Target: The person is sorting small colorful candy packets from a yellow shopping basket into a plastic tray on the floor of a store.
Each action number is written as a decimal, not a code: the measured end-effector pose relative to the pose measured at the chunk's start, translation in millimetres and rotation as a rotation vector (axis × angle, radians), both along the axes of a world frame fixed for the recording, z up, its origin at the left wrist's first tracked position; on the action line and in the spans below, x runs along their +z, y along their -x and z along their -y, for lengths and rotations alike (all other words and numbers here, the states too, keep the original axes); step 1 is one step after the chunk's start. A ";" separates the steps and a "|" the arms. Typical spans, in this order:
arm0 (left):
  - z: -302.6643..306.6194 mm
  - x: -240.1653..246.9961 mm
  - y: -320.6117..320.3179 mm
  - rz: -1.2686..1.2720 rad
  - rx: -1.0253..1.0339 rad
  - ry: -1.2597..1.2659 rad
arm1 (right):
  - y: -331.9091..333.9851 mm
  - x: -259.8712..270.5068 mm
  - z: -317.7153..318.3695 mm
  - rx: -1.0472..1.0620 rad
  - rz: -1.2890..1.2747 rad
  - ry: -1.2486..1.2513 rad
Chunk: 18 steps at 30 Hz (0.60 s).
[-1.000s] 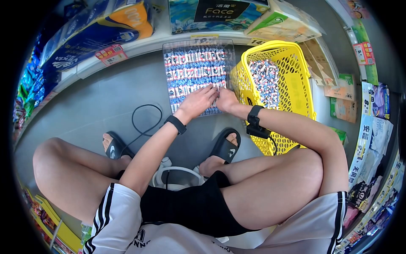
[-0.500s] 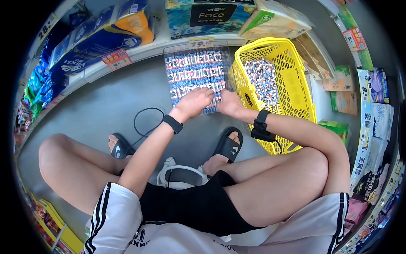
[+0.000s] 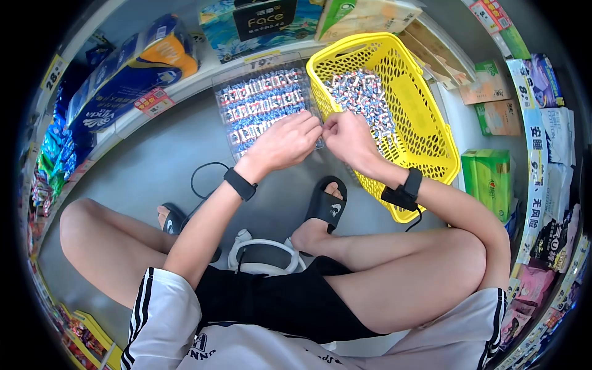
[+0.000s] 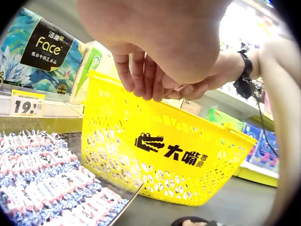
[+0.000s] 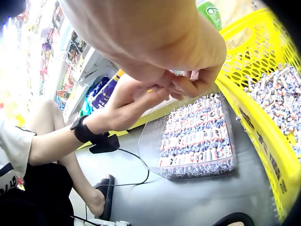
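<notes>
Both hands are raised close together near the border between a clear box and a yellow basket. The left hand [image 3: 287, 140] is over the near right part of the clear box [image 3: 301, 61], its fingers bent at the tips. Facing it, the right hand [image 3: 350, 139] has curled fingers by the basket's near left side. In the right wrist view the fingertips of the left hand [image 5: 134, 101] and right hand [image 5: 188, 82] meet or overlap; whether anything is between them is hidden. Wrapped candies [image 3: 262, 105] lie in rows in the box. More candies [image 3: 364, 98] lie loose in the yellow basket [image 3: 425, 123].
Shelves with tissue packs [image 3: 262, 24] curve behind the box and basket. Other packages [image 3: 487, 179] line the right side. A black cable [image 3: 203, 174] lies on the grey floor left of the box, and sandaled feet [image 3: 327, 200] stand nearer the body.
Both hands have come up away from the candy rows, the right one shifting rightward toward the basket. The head view has shifted, so box and basket appear further left and higher.
</notes>
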<state>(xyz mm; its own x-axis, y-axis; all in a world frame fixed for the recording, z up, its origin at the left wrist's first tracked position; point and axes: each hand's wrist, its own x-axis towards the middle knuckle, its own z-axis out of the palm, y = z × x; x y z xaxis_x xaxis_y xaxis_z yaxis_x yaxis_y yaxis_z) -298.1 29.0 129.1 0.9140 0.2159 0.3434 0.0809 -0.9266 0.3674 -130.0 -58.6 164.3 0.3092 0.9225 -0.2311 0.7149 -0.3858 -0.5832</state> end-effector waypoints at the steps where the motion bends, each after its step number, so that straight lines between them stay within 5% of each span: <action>1: 3.1 3.6 -4.7 0.009 0.011 -0.031 | -3.8 5.5 4.4 -0.005 -0.001 -0.048; 9: 20.9 20.3 -46.2 0.072 0.030 -0.093 | -47.1 9.9 26.2 -0.046 0.080 -0.281; 18: 18.1 12.9 -89.2 -0.013 -0.031 -0.053 | -79.8 -22.4 31.7 0.006 0.211 -0.165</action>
<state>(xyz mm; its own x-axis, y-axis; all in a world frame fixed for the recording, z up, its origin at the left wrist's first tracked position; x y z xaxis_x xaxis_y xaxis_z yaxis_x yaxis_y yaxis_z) -208.9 10.9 141.9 0.9247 0.1692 0.3412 0.0562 -0.9467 0.3171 -50.2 -90.3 141.9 0.3289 0.9443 -0.0088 0.8293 -0.2933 -0.4756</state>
